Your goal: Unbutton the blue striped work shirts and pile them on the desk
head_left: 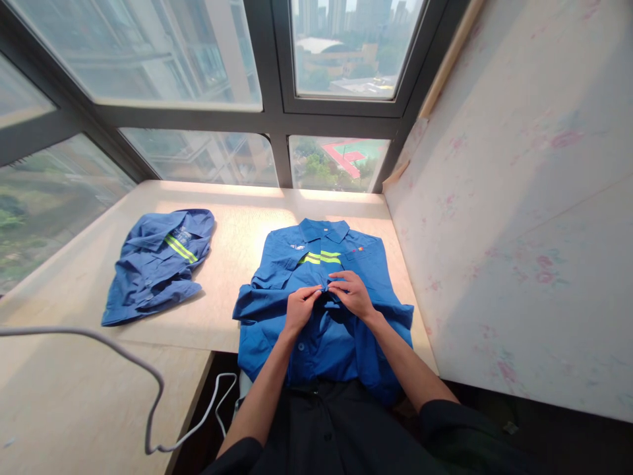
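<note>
At the near edge of the counter [69, 369], closest to the person, a white cable [148, 389] loops across the pale wood and drops over the side, clear of the cloth. Just beyond it, toward the right side of the counter, a blue work shirt [326, 336] lies face up and flat, its hem hanging over the near edge toward the person's lap and its collar pointing at the far edge. Laid that way, the front placket runs straight up the middle where both hands can meet on it. The left hand [299, 309] and the right hand [352, 293] come together at the centre of the shirt's chest, just below the yellow reflective stripes [320, 258]. Each grip is nearly closed, thumb and fingertips pinching a small fold of fabric at the placket, the two pinches almost touching, as one would hold cloth to work a button; whether a button sits between the fingers is too small to tell. The shirt's sleeves look folded in under the body, which keeps the spread compact. Farther off, toward the far left part of the counter, a second blue garment [158, 264] with the same yellow striping lies crumpled in a loose heap, well apart from the hands. Beyond the far edge stand the windows [198, 59], and a papered wall [519, 231] closes the right side.
</note>
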Demonstrator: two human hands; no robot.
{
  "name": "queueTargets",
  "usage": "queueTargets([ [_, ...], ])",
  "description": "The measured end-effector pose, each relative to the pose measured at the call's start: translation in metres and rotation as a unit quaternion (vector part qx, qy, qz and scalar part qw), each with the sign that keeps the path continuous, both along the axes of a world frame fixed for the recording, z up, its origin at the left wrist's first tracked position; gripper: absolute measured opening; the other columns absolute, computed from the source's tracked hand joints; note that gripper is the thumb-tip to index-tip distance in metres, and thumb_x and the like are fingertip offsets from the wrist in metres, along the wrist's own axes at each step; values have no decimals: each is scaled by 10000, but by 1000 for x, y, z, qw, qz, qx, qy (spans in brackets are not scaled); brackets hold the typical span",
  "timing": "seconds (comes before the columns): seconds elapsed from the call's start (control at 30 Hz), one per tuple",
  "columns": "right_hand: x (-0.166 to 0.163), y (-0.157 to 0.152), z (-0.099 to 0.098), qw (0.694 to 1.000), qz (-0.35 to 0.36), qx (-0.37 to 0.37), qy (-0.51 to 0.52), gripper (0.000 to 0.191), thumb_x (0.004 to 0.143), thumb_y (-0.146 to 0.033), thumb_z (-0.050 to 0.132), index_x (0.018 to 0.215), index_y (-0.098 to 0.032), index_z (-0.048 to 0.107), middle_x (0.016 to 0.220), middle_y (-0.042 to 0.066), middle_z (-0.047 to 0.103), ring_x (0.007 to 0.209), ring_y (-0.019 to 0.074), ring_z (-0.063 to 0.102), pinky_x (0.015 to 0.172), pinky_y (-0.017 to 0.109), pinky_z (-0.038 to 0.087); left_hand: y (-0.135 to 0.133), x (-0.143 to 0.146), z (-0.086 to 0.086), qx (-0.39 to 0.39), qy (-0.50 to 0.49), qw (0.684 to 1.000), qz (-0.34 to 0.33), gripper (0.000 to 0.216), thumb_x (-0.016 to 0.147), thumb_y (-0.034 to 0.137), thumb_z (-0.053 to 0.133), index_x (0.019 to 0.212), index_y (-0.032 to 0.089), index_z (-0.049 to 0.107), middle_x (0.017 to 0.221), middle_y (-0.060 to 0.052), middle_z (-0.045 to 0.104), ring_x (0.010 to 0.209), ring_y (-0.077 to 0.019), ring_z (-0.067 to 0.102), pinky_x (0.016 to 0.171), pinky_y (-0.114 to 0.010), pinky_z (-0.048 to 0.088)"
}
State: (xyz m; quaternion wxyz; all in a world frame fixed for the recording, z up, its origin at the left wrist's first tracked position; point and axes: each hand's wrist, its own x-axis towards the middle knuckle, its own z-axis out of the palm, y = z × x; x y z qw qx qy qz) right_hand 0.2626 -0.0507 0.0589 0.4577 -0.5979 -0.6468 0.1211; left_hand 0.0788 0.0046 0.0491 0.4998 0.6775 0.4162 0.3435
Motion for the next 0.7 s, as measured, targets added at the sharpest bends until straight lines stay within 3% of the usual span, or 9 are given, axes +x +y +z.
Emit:
queueTargets([
  [0.27,-11,1,7,996,-21,-19,83,93,825,-260,676,827,-257,769,1057,54,711,1040,235,623,961,410,472,-2,0,2,-16,-17,1000,-2,211,822,267,654,985,201,770,1025,-56,724,987,-211,680,939,-361,524],
  [0.37,-8,6,3,985,-44,-54,161,98,792,-286,678,781,-235,761,1038,60,714,1019,236,637,976,405,467,-1,-4,3,-11,-44,999,-7,214,812,258,642,969,196,774,1017,-60,725,980,-213,683,944,-367,524],
  [0.43,5,10,-1,955,-103,-81,267,123,754,-321,689,758,-214,750,1010,65,721,990,242,650,973,414,470,2,-13,4,-13,-60,998,2,229,810,285,636,960,182,775,1007,-69,726,979,-223,684,948,-378,522],
  [0.5,22,11,-5,906,-179,-93,372,169,702,-351,716,768,-199,749,982,69,728,982,250,651,974,426,467,5,-24,5,-20,-65,997,33,256,796,327,648,946,163,776,989,-82,728,970,-238,686,937,-383,524],
  [0.57,39,8,-7,885,-215,-88,404,214,647,-363,761,776,-192,753,976,70,726,1003,254,638,995,428,451,5,-35,6,-28,-67,995,76,289,775,363,664,931,146,774,960,-92,731,943,-247,689,905,-376,531],
  [0.7,55,-5,-7,909,-189,-78,364,233,637,-387,791,761,-194,752,1044,83,701,1047,260,616,995,429,452,-1,-50,7,-42,-75,987,135,343,764,427,669,907,129,762,912,-93,731,891,-240,683,845,-348,533],
])
